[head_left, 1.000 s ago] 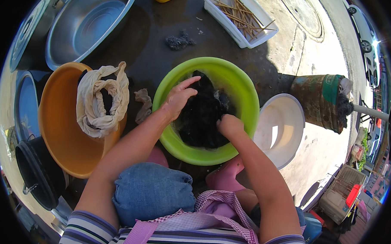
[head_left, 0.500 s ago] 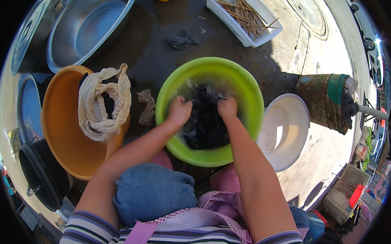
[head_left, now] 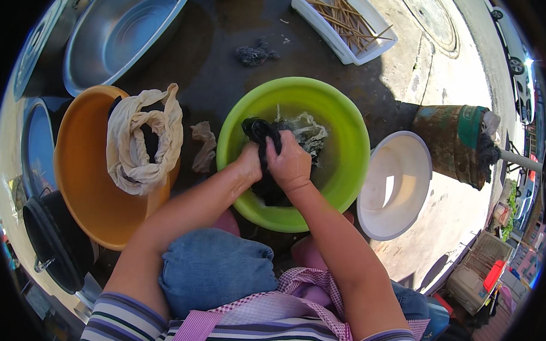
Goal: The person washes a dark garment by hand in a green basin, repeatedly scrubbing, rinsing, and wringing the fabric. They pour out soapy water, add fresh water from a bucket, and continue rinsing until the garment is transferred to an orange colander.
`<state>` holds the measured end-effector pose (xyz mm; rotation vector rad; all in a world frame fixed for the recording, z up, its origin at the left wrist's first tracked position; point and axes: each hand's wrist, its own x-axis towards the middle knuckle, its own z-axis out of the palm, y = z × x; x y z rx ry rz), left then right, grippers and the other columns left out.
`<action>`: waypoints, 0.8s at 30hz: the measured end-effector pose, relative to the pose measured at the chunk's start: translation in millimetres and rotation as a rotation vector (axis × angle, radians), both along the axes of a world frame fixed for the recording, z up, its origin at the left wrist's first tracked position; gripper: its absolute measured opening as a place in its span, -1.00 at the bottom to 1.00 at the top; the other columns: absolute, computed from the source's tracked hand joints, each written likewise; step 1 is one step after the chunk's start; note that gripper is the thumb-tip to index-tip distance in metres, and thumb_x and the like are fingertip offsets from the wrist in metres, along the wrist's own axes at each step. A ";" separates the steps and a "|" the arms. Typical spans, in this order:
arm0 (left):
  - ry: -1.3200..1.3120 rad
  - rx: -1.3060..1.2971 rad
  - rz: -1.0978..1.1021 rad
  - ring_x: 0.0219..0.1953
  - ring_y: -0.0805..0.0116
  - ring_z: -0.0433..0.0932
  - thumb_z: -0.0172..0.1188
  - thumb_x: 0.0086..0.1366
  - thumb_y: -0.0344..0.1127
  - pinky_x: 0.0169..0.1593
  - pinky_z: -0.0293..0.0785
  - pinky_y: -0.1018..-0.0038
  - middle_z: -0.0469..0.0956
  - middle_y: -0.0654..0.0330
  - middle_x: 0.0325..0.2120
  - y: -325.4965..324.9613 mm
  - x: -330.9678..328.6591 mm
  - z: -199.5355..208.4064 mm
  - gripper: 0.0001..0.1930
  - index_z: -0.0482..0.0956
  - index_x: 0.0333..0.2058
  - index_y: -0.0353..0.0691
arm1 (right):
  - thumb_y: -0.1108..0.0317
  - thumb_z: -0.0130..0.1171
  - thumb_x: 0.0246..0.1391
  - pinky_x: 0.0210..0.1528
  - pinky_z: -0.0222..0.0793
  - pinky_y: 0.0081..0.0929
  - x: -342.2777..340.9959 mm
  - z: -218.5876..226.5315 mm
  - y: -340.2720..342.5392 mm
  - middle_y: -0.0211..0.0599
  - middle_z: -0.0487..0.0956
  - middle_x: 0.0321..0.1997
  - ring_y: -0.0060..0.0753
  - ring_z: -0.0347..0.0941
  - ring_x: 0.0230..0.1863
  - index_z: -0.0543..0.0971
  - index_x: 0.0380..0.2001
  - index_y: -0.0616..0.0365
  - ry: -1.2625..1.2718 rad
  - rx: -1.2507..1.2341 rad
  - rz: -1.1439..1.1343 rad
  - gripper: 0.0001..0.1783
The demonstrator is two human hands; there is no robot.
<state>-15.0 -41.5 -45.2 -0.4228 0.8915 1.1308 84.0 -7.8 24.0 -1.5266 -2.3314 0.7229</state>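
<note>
- While wet, dark ground spreads beneath the vessels, bright pavement lies to the right.
- Centrally placed, the green basin holds the work; a silver basin sits at far left, an orange tub at left, and a smaller white basin just beside it at right.
- Over the orange tub's right side drapes a cream cloth, looped loosely.
- Inside the green basin is the dark cloth, its upper part bunched between the hands, the rest lower down; pale strands lie to its right, suds or fibre, I cannot tell which.
- A moment ago the hands were apart over the spread cloth; now they meet left of the basin's middle, so the cloth appears to be handled as one gathered bunch.
- The right hand has its fingers curled closely around that bunch.
- The left hand presses against it from the left; its fingers are hidden, so how far they close cannot be told.
</note>
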 end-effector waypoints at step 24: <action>0.109 0.124 -0.064 -0.33 0.28 0.57 -0.01 0.34 0.09 -0.16 0.52 0.33 0.57 0.21 -0.38 0.8 -21.4 17.7 -0.60 0.56 -0.25 -0.13 | 0.28 0.30 -0.12 -0.12 0.41 -0.25 -16.1 50.0 -28.6 -0.09 0.46 -0.27 0.03 0.46 -0.18 0.47 -0.34 0.18 0.354 -0.166 0.106 -0.70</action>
